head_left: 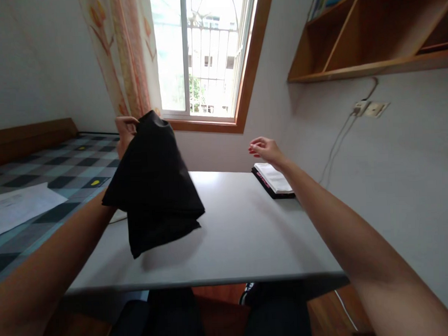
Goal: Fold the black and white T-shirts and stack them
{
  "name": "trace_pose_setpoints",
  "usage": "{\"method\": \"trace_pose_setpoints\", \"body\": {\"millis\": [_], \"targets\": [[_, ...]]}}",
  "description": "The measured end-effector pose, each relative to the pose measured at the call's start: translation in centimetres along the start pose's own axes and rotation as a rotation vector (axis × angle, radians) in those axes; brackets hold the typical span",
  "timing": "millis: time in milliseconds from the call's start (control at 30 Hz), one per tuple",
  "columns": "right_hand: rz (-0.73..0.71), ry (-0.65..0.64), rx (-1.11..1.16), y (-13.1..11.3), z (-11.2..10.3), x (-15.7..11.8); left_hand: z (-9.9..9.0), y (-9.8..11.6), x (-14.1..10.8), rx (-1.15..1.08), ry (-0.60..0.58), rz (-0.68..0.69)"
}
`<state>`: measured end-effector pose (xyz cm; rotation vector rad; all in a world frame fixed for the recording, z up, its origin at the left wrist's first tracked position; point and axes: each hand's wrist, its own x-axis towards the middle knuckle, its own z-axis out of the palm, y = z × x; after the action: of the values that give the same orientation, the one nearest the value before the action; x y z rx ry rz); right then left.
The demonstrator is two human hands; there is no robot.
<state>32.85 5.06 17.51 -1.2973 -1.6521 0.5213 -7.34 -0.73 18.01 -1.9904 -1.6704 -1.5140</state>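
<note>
My left hand is raised over the left part of the desk, its fingers closed on the top of a black cloth. The cloth hangs down in loose folds, its lower corners above the desk, and it hides part of the hand and wrist. Over the far right side of the desk is my right hand, with loosely bent fingers and nothing visible in them. Below and beyond it lies a folded white cloth on top of a folded black cloth with pinkish lettering along its edge.
The white desk stands against the wall under a window. On the left is a bed with a checked cover and papers. A wooden shelf hangs at upper right, above a wall socket with cables.
</note>
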Motion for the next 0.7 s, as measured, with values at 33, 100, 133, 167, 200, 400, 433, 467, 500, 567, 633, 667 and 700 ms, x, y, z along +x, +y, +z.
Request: {"method": "trace_pose_setpoints", "body": {"millis": [33,100,133,167,200,400,433,467,500,567,633,667,700], "targets": [[0.073,0.069,-0.182,2.5,-1.2,-0.1,-0.4,-1.0,0.3,0.136,-0.017,0.003],[0.244,0.146,-0.491,7.3,-3.2,-0.9,-0.8,-3.7,0.3,0.437,-0.203,0.047],[0.316,0.149,-0.603,9.3,-4.0,-1.6,-0.8,-5.2,0.1,0.544,-0.369,0.073],[0.377,0.156,-0.700,11.2,-4.7,-2.3,-0.7,-6.8,-0.2,0.605,-0.540,0.095],[0.407,0.162,-0.786,12.8,-5.1,-3.0,-0.5,-8.4,-0.5,0.607,-0.736,0.091],[0.490,0.087,-1.067,17.6,-5.0,-6.3,1.9,-13.8,-3.6,0.562,-0.768,0.027],[0.492,0.086,-1.088,17.8,-4.7,-6.6,2.3,-14.0,-4.2,0.564,-0.803,-0.004],[0.493,0.089,-1.114,17.8,-4.5,-6.8,2.7,-14.0,-4.8,0.567,-0.836,-0.032],[0.490,0.091,-1.135,17.8,-4.4,-6.9,3.1,-13.9,-5.3,0.574,-0.858,-0.057],[0.485,0.095,-1.147,17.4,-4.5,-6.7,3.4,-13.9,-5.9,0.584,-0.868,-0.086],[0.522,0.121,-1.112,16.8,-5.2,-6.2,3.4,-14.2,-5.8,0.553,-0.871,-0.086],[0.547,0.145,-1.082,16.5,-5.7,-5.8,3.2,-14.5,-5.6,0.515,-0.876,-0.077],[0.566,0.168,-1.052,16.2,-6.3,-5.4,2.9,-14.9,-5.2,0.464,-0.885,-0.063]]}}
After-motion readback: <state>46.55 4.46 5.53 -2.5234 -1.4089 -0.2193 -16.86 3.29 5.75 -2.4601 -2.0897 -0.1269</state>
